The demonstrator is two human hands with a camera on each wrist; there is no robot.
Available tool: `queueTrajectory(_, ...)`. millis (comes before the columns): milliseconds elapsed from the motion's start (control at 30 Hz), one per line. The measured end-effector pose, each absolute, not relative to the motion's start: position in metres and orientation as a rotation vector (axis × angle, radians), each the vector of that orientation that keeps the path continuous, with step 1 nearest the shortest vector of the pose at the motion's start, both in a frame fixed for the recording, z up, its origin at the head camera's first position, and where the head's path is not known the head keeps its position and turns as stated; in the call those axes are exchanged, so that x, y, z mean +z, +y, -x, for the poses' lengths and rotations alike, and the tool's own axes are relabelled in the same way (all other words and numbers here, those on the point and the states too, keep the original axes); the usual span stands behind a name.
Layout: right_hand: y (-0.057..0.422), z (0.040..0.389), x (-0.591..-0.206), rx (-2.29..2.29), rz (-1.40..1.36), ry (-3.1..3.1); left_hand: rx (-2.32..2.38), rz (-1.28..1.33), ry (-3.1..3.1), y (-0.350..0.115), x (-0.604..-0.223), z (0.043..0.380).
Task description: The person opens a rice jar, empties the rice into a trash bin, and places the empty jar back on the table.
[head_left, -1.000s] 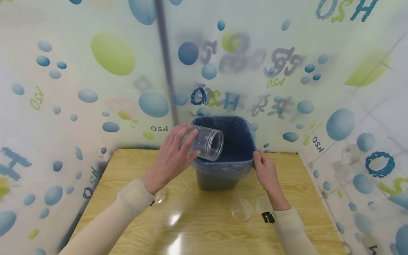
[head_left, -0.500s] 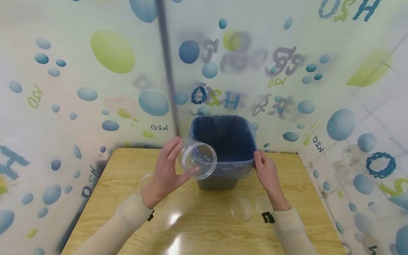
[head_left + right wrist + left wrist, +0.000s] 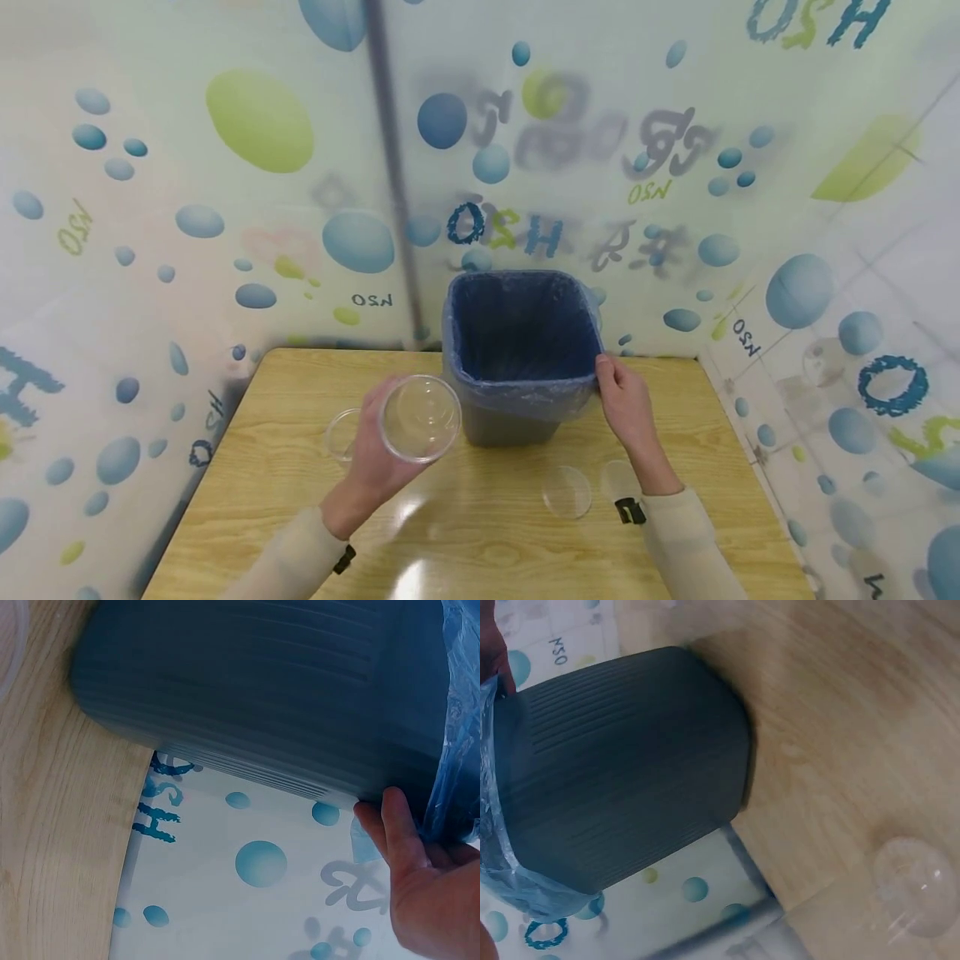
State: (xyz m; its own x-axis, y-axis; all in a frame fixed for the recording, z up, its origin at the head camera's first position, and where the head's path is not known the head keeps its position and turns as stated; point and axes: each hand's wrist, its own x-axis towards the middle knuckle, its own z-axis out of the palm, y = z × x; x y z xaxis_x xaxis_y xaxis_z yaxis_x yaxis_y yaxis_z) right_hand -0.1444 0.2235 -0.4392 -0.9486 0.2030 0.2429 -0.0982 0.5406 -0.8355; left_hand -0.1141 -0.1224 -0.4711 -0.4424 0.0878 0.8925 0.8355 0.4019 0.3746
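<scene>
In the head view, my left hand (image 3: pixel 378 454) grips a clear plastic jar (image 3: pixel 420 418), its round rim facing up toward me. It is held over the table, to the left and near side of a dark grey trash can (image 3: pixel 510 431). A blue plastic liner (image 3: pixel 525 396) is folded over the can's rim. My right hand (image 3: pixel 626 408) holds the can's right front corner, pinching rim and liner. The right wrist view shows this hand (image 3: pixel 435 877) with fingers against the can's outer wall (image 3: pixel 247 690) under the liner's edge. Inside, the can looks dark.
Two clear round discs (image 3: pixel 567 492) lie on the wooden table (image 3: pixel 495 533) near my right wrist. Another clear round piece (image 3: pixel 341 435) rests left of my left hand. Behind the can stands a patterned curtain (image 3: pixel 300 225); a tiled wall (image 3: pixel 885 275) is at right.
My left hand has drawn the jar back from the can's mouth, toward me and left. The jar has turned from lying sideways to rim up. My right hand stays at the can's rim.
</scene>
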Motion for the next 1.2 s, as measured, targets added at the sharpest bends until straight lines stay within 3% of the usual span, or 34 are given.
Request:
queueTrajectory(267, 0.223, 0.146, -0.44, 1.372, 0.085, -2.461, -1.246, 0.66, -1.977, -0.134, -0.506, 0.095)
queueTrajectory(500, 0.225, 0.146, -0.44, 1.371, 0.085, -2.45, -1.299, 0.758, -2.156, -0.143, -0.536, 0.093)
queueTrajectory(767, 0.225, 0.146, -0.443, 1.365, 0.06, -2.439, -1.358, 0.61, -2.354, -0.14, -0.564, 0.079)
queueTrajectory(1200, 0.224, 0.146, -0.444, 1.355, 0.069, -2.427, -1.386, 0.438, -2.608, -0.142, -0.589, 0.082)
